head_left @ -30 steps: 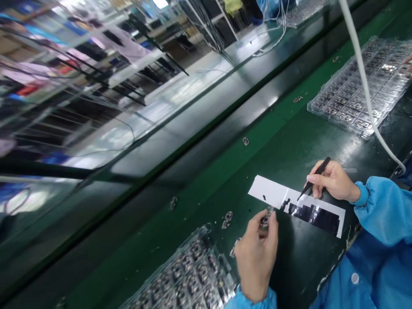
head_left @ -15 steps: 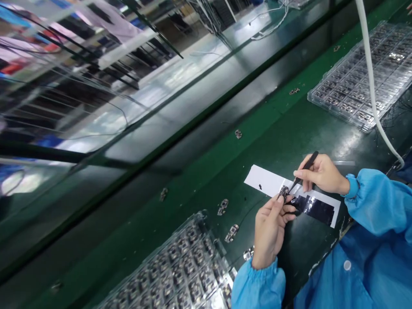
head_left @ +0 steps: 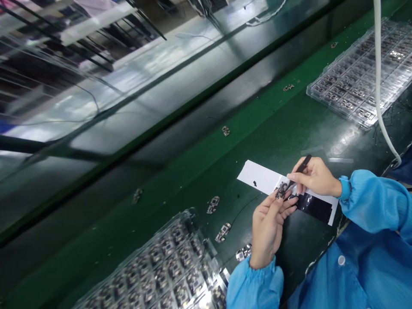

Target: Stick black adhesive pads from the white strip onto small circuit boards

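Observation:
My left hand (head_left: 268,227) pinches a small circuit board (head_left: 282,189) between thumb and fingertips, held above the green bench. My right hand (head_left: 315,177) grips black tweezers (head_left: 298,175), whose tip touches that small board. Under both hands lies a white backing sheet (head_left: 262,177) with black adhesive pieces (head_left: 317,207) on its right part. Both wrists wear blue sleeves.
A clear tray of small boards (head_left: 167,266) lies at the lower left, another clear tray (head_left: 354,81) at the upper right. Several loose boards (head_left: 222,231) lie on the green belt (head_left: 193,171). A white hose (head_left: 379,86) hangs at the right. A dark conveyor strip runs diagonally behind.
My left hand has carried the small board up and right to the tweezers. The tweezer tip left the black pieces on the sheet and now meets the board. The view has shifted.

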Motion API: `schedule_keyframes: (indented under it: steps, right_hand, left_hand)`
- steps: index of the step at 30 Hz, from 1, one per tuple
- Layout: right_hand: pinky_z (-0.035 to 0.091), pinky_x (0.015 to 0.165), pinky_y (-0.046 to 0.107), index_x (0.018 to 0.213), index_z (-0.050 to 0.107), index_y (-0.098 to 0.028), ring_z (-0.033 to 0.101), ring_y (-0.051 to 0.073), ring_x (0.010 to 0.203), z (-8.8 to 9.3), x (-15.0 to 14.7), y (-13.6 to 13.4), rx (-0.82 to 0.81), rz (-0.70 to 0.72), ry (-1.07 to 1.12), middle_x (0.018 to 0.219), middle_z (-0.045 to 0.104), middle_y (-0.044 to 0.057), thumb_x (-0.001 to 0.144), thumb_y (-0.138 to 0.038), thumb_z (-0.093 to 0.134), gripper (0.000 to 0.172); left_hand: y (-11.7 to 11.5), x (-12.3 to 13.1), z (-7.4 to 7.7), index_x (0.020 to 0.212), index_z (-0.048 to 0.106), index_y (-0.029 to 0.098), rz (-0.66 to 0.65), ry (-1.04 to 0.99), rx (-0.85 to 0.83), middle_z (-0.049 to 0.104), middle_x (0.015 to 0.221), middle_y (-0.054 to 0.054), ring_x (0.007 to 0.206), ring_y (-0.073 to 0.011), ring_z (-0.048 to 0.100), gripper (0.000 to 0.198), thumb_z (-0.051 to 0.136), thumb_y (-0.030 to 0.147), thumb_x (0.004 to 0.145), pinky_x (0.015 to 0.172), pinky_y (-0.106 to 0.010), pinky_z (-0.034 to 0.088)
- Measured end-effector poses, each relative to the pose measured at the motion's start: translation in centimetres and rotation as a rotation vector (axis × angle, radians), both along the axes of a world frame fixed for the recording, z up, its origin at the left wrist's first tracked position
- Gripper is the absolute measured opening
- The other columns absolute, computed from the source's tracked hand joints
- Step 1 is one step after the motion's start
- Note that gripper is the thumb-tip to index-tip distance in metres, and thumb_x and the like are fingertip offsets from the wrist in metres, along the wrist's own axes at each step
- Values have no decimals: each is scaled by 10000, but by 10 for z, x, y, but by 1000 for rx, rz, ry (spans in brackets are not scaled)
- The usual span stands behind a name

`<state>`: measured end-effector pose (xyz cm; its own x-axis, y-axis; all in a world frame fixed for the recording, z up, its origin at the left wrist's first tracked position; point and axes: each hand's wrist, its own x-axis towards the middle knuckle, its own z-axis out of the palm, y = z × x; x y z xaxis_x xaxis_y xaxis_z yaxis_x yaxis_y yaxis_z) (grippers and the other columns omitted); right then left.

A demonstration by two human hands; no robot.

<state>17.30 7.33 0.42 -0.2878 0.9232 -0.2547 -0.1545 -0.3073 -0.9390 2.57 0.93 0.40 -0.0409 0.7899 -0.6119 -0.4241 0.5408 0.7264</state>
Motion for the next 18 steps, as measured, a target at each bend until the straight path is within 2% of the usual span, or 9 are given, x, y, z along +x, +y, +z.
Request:
schedule_keyframes:
  steps: [13,18]
  right_hand:
    - [423,324,169,692,516,-149,559,101,354,0,-5,-2,-44,-3,-6,411,555,-47,625,-361,745,319]
    - [426,333,166,694,513,-152,558,97,358,-1,-6,-3,-41,-5,-10,414,548,-53,660,-299,714,252]
  left_hand:
    - [-2,0,-1,990,677,111,-5,-11,26,735,921,-106,760,-186,702,341,738,223,674,653,-251,560]
    - [-3,-1,-2,994,679,115,1,-6,29,735,941,-105,771,-193,703,349,743,214,666,661,-266,567]
